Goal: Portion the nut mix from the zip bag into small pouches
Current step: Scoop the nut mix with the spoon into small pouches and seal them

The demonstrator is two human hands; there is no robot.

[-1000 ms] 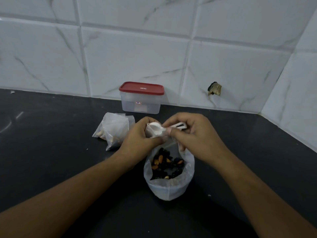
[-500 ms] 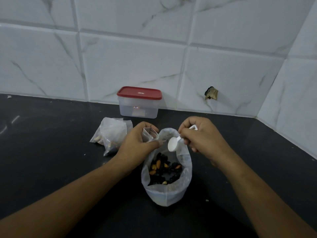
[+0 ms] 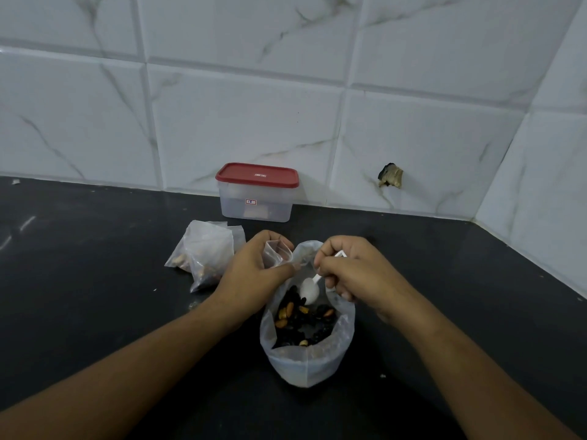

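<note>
Zip bag (image 3: 306,357): upright on dark desk (image 3: 95,281), open, nut mix (image 3: 303,325) inside. Right hand (image 3: 355,274): fingers grip white spoon (image 3: 309,290), bowl in bag. Left hand (image 3: 251,277): fingers pinch small pouch (image 3: 276,254) at the bag's rim.

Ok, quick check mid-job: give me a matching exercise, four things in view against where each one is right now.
Things:
1. white spoon
2. open small pouch
3. red-lidded container
4. filled pouches

Places:
A. against the tiled wall
B. held in the left hand
C. lying on the counter, left of the zip bag
D. held in the right hand, bowl down inside the zip bag

Pairs: 1-D, 2-B, 3-A, 4-C
</note>
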